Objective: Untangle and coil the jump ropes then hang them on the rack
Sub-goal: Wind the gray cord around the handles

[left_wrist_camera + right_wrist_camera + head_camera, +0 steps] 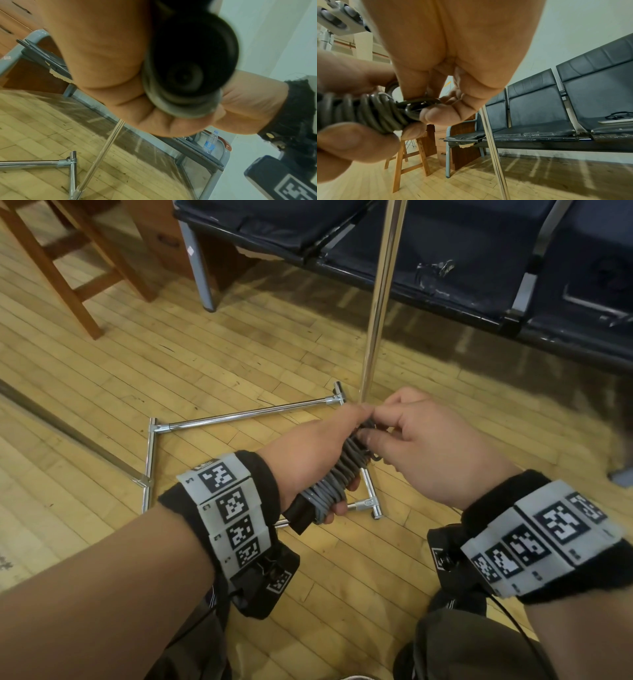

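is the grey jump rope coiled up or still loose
Coiled: the jump rope sits in tight grey turns around its black handles, gripped by the left hand, while the right hand pinches the end loop.

The rack is cut off by the head view's top edge; the rope's handles are blurred in the left wrist view.

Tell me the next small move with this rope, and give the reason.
Probably tuck the loose end under the last turns. The grey jump rope is already wound tightly round its black handle, which the left hand grips, and the right hand pinches a small end loop at the coil's top. Unsecured, the coil may unwind before it reaches the chrome rack.
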A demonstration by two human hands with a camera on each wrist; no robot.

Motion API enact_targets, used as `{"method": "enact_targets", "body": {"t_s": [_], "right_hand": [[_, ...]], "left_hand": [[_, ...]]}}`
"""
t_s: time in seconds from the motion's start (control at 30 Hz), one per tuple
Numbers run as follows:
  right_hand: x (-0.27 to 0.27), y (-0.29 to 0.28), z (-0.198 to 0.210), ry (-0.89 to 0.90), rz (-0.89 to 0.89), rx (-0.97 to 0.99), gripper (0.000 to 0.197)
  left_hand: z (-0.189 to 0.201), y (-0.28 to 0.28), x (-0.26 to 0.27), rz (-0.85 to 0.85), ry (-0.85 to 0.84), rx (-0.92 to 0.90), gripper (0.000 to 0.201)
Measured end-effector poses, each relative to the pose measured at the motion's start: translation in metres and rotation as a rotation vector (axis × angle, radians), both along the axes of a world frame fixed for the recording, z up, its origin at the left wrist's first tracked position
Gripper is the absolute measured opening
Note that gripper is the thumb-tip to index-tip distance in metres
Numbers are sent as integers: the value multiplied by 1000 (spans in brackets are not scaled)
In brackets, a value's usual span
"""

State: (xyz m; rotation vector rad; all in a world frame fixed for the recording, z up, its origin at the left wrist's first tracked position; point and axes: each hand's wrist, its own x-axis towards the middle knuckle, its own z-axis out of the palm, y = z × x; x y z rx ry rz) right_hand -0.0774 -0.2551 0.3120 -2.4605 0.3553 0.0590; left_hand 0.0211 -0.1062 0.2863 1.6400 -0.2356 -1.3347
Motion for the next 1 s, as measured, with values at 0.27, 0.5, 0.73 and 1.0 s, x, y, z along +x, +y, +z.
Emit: {"method": "enact_targets", "body": {"t_s": [0.27, 0.5, 0.73, 1.0], "right_hand": [[-1, 0, 2, -62, -122, 251, 41], [-1, -5, 2, -56, -175, 654, 8], [0, -16, 6, -98, -230, 827, 10], [0, -20, 9, -276, -524, 992, 7]], "left_hand": [[4, -1, 8, 61, 69, -120, 52], [7, 4, 15, 93, 90, -232, 37], [10, 8, 19, 61, 26, -332, 40], [6, 9, 20, 59, 32, -350, 43]]}}
